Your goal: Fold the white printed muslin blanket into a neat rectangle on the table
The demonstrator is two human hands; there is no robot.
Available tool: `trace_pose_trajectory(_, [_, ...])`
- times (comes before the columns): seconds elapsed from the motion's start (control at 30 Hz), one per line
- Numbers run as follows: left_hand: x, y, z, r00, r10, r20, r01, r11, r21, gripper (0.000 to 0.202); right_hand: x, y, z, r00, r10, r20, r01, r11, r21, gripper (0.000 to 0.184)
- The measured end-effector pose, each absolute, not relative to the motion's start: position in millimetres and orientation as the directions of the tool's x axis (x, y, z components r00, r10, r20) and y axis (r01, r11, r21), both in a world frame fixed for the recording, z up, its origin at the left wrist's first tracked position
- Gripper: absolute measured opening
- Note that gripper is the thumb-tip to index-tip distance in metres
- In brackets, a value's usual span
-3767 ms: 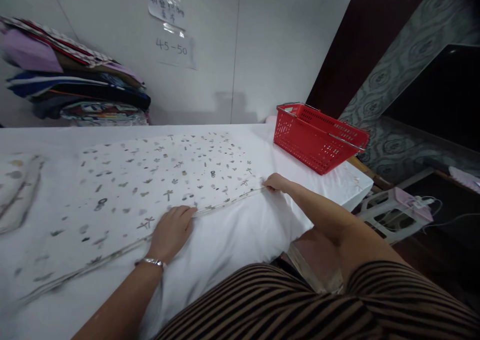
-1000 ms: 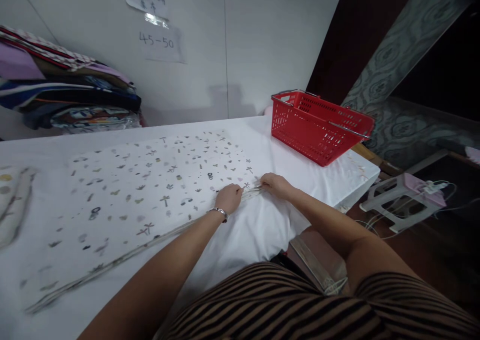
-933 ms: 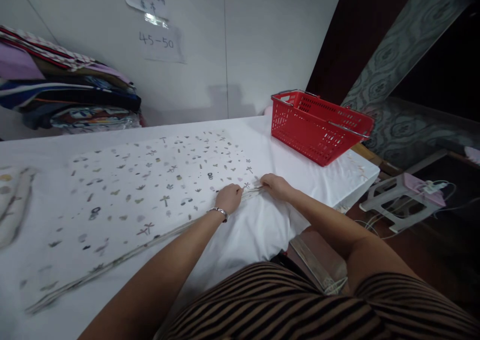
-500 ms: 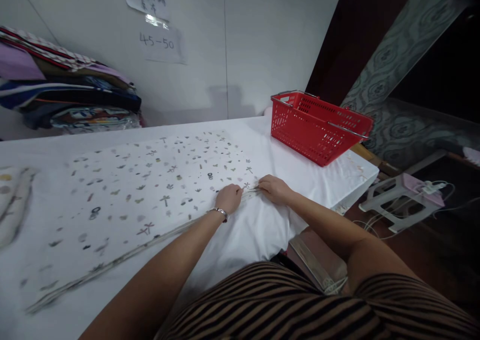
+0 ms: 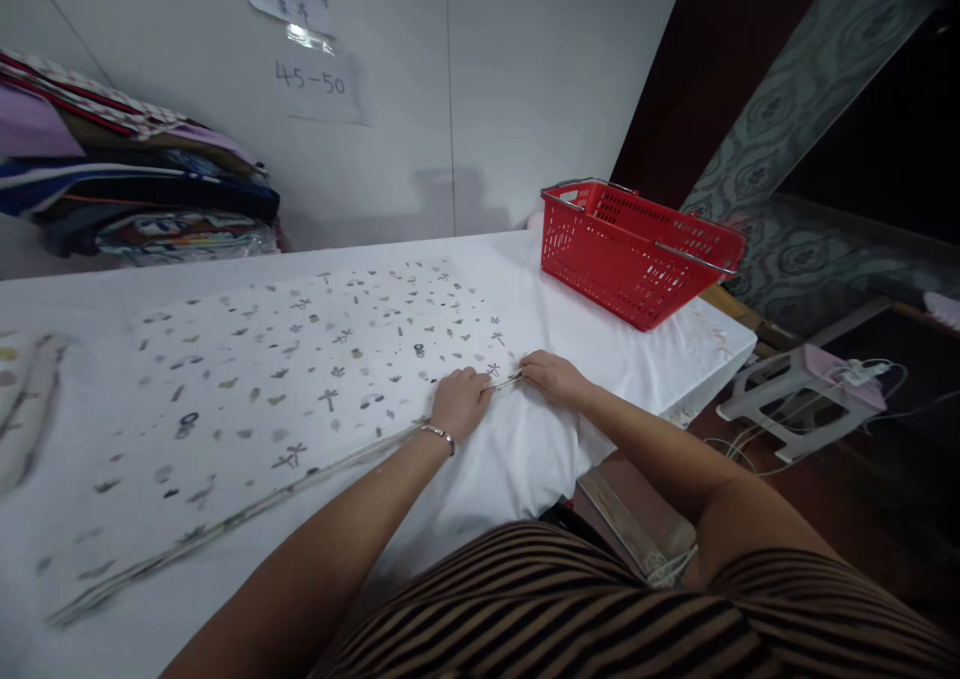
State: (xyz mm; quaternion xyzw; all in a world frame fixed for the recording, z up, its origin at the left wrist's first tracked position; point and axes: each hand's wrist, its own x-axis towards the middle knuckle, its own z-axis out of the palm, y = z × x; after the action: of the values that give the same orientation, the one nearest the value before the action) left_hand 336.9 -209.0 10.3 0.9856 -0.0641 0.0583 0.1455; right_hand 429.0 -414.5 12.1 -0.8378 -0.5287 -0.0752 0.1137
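Note:
A thin white cloth (image 5: 300,359) printed with small plants and dots lies spread flat over the white-covered table. Its near edge is gathered into a narrow roll that runs from the lower left up to my hands. My left hand (image 5: 460,404), with a bracelet at the wrist, is closed on this edge, fingers curled over it. My right hand (image 5: 553,377) pinches the corner of the same edge a little farther right. A short length of the edge shows between the two hands. The fingertips are partly hidden.
A red plastic basket (image 5: 630,259) stands at the table's back right. A folded cloth (image 5: 26,399) lies at the left edge. Stacked fabrics (image 5: 142,179) are at the back left. A stool (image 5: 802,399) with cables stands on the floor to the right.
My left hand has slid slightly right along the cloth's edge, its fingers now lying more over it. My right hand has hardly moved.

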Motion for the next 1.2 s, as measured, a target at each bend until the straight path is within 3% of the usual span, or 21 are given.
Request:
trace_pose_trajectory(0.17, [335, -212, 10, 0.968, -0.198, 0.154, -0.228, -0.951, 0.211, 0.022, 428, -415, 8, 0.442, 0.868, 0.228, 0.896, -0.438, -0.071, 0.019])
trace_pose_trajectory(0.3, [340, -211, 10, 0.978, -0.174, 0.112, -0.198, -0.947, 0.253, 0.026, 428, -417, 6, 0.506, 0.838, 0.204, 0.862, -0.501, -0.076, 0.021])
trace_pose_trajectory(0.47, [345, -209, 7, 0.989, -0.099, 0.11, -0.128, -0.943, 0.307, 0.031, 430, -420, 7, 0.43, 0.876, 0.22, 0.902, -0.426, -0.065, 0.023])
trace_pose_trajectory(0.7, [346, -210, 3, 0.987, -0.086, 0.139, -0.123, -0.949, 0.29, 0.032, 436, -427, 5, 0.407, 0.885, 0.227, 0.908, -0.418, -0.001, 0.029])
trace_pose_trajectory(0.97, [339, -214, 8, 0.968, -0.223, 0.114, -0.235, -0.966, 0.107, 0.027, 443, -429, 4, 0.451, 0.868, 0.208, 0.884, -0.466, 0.028, 0.03])
trace_pose_trajectory(1.2, [332, -218, 5, 0.949, -0.285, 0.135, -0.287, -0.958, -0.003, 0.022, 442, -432, -2, 0.524, 0.828, 0.198, 0.851, -0.504, -0.145, 0.03])
